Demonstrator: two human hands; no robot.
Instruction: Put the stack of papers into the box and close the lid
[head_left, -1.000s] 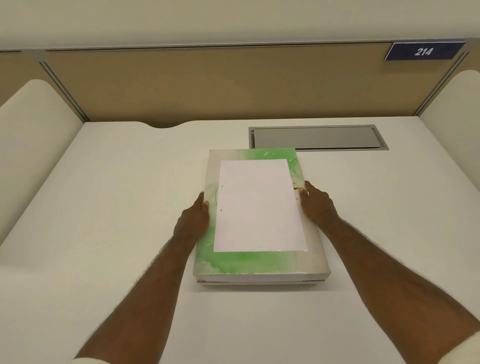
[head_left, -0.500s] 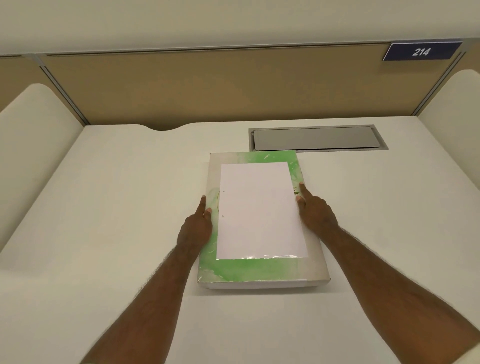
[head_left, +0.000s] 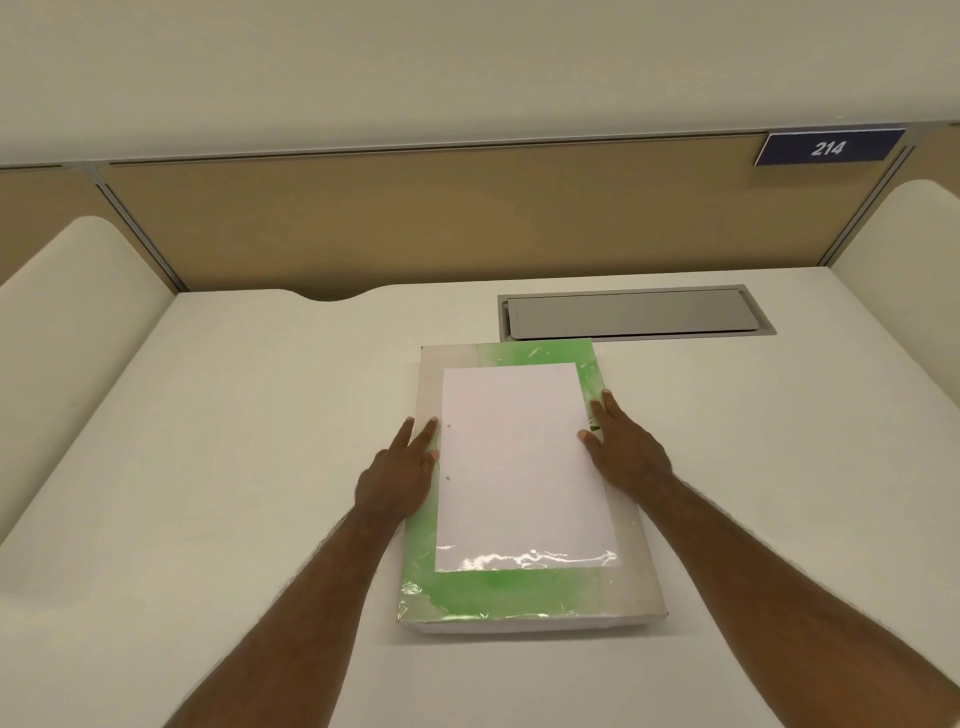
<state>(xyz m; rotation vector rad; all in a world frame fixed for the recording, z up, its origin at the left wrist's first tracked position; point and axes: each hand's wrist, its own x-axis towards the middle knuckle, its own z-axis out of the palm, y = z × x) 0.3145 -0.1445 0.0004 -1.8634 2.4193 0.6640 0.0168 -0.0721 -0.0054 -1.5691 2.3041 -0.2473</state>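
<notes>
A flat grey and green box (head_left: 519, 592) lies on the desk in front of me with its lid down. A white sheet (head_left: 519, 467) with two punch holes shows flat on the lid's top, under glossy film. My left hand (head_left: 400, 475) rests flat on the lid's left edge, fingers spread and pointing away. My right hand (head_left: 623, 447) lies flat on the lid's right edge, fingers stretched forward. Neither hand holds anything. The stack of papers is not visible; the inside of the box is hidden.
A white desk (head_left: 234, 467) with a grey metal cable flap (head_left: 634, 313) just behind the box. Tan partition panels stand at the back, white rounded dividers on both sides. A blue sign reading 214 (head_left: 828, 148) hangs at the upper right.
The lid has dropped fully onto the box; the gap at the front edge is gone. Both hands went from gripping the lid's sides to lying flat with fingers stretched out.
</notes>
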